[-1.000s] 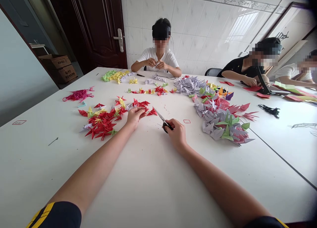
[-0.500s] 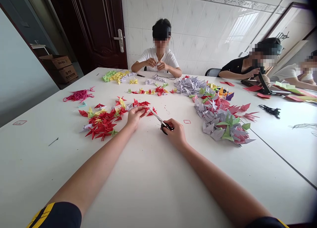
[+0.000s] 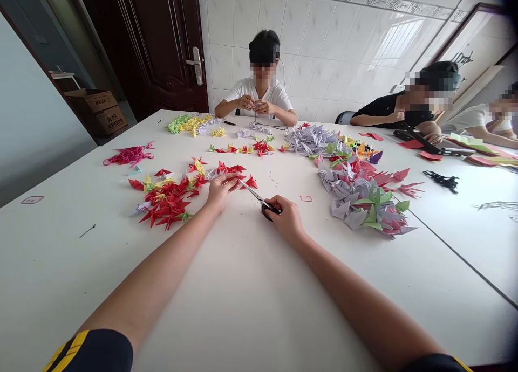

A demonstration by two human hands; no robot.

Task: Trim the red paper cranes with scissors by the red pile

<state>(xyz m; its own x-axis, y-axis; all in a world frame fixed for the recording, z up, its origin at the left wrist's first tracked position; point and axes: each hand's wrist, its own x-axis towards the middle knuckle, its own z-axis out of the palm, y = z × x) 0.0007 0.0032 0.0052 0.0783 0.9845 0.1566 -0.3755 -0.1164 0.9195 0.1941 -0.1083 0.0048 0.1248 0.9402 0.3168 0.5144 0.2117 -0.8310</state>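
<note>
Here on the white desk [image 3: 101,264] we've got the red paper cranes [image 3: 168,202] heaped at the left; our left hand [image 3: 220,191] reaches just past them, fingers [image 3: 230,181] stretched toward a small red crane [image 3: 251,181], and we can't tell whether they're gripping anything. Our right hand [image 3: 285,215] is closed on the black-handled scissors [image 3: 259,200], blades pointing left at that crane; just beyond sits the lilac and green paper crane heap [image 3: 358,199].

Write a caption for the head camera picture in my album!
Right hand holds scissors while left hand touches red paper cranes.
</note>
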